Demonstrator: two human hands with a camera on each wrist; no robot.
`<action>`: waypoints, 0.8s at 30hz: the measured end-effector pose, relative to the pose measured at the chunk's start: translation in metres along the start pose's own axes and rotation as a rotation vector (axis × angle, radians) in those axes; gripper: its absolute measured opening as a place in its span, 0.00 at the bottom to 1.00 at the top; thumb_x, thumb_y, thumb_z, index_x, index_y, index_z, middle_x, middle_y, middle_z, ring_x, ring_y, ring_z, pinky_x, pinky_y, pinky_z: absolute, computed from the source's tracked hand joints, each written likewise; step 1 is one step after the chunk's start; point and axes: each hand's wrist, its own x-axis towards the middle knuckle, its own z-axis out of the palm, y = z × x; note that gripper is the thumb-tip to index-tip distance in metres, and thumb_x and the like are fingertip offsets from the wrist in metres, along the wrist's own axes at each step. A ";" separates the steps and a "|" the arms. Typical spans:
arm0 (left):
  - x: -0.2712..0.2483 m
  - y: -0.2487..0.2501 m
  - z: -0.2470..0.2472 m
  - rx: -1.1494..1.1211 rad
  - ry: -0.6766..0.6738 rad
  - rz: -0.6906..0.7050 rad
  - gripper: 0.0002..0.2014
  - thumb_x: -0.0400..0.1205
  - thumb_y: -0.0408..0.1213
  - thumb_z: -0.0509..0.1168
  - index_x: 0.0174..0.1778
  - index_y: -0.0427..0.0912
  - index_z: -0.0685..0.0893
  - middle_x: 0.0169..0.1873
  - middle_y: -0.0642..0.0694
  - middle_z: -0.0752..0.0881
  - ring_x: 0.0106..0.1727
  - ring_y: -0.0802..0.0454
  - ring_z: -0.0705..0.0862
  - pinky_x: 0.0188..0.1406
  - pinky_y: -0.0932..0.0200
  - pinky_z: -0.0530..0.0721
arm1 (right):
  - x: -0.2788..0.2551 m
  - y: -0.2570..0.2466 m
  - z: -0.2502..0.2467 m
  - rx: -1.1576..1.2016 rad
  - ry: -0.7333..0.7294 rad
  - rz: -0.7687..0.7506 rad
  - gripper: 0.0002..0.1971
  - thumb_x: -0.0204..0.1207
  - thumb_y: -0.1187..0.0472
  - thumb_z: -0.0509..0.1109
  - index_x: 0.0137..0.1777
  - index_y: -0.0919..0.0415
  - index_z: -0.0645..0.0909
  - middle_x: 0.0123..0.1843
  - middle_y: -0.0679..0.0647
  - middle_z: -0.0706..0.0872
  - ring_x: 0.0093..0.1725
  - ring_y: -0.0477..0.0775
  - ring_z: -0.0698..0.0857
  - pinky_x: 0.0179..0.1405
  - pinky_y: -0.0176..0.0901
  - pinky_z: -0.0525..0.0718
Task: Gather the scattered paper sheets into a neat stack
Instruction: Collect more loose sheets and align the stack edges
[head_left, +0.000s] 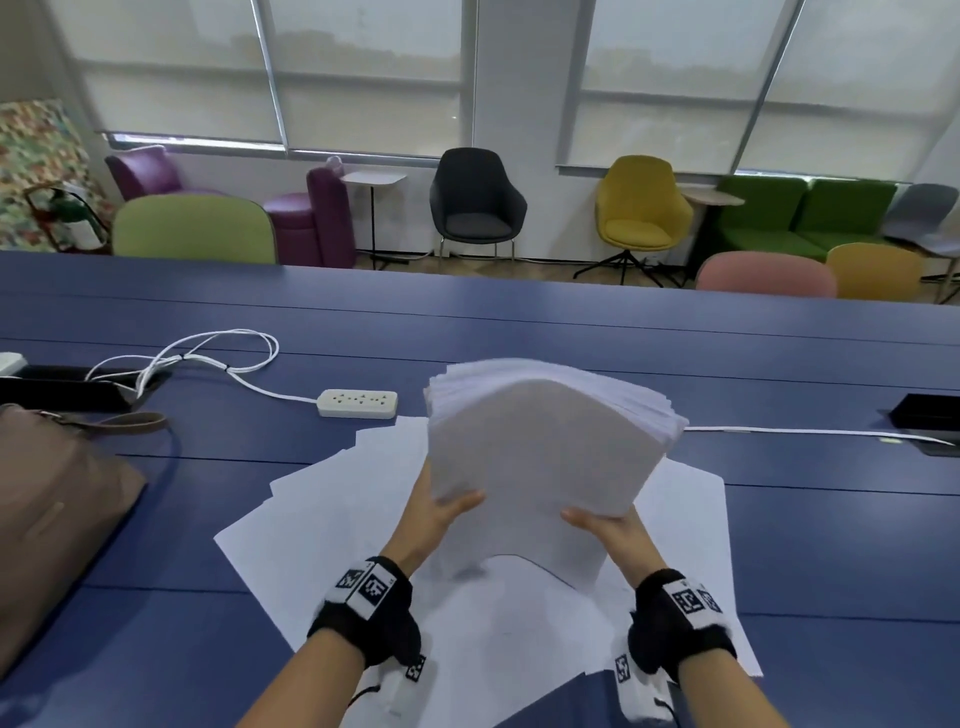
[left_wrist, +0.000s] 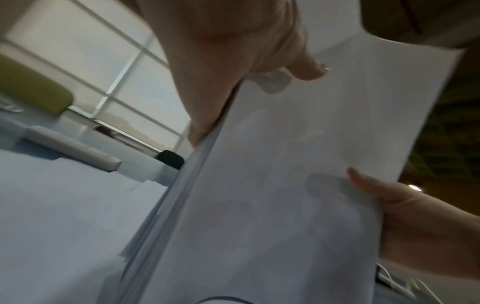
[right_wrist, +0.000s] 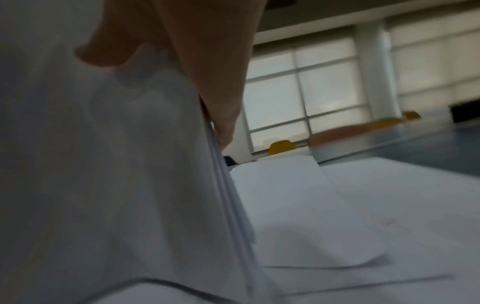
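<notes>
An office lounge or shared meeting space is shown. A long blue table (head_left: 519, 322) is fitted with recessed cable boxes (head_left: 930, 413), and a white power strip (head_left: 357, 403) is laid across it. Upholstered chairs in purple (head_left: 150, 171), black (head_left: 475, 200) and yellow (head_left: 641, 208), a green sofa (head_left: 800, 213) and small side tables (head_left: 373, 179) are lined beneath tall windows (head_left: 363, 67) covered by roller blinds.

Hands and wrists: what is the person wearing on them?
Both arms are bare, with no sleeves or gloves. The left hand and right hand each have a fuzzy black wristband behind them. The bands carry white tags printed with black-and-white square codes, and a small white box hangs under each wrist.
</notes>
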 end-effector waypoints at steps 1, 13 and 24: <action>0.001 -0.002 0.001 -0.018 0.020 -0.003 0.41 0.61 0.51 0.76 0.70 0.44 0.72 0.62 0.49 0.83 0.62 0.57 0.82 0.55 0.63 0.83 | 0.001 0.000 0.003 0.019 0.000 0.001 0.19 0.57 0.63 0.81 0.50 0.54 0.85 0.44 0.45 0.92 0.45 0.42 0.89 0.45 0.35 0.83; 0.005 -0.003 0.003 0.185 0.157 -0.060 0.13 0.83 0.37 0.62 0.62 0.46 0.71 0.53 0.54 0.83 0.52 0.61 0.83 0.48 0.67 0.82 | 0.012 -0.006 0.005 0.000 0.168 -0.009 0.09 0.77 0.63 0.70 0.56 0.60 0.82 0.51 0.53 0.89 0.42 0.41 0.87 0.36 0.30 0.84; -0.066 -0.083 -0.005 0.367 -0.127 -0.462 0.25 0.78 0.32 0.68 0.71 0.40 0.69 0.68 0.45 0.78 0.64 0.52 0.79 0.64 0.59 0.77 | -0.036 0.089 -0.010 0.058 -0.130 0.543 0.27 0.58 0.72 0.77 0.61 0.74 0.80 0.47 0.64 0.91 0.42 0.61 0.90 0.42 0.49 0.87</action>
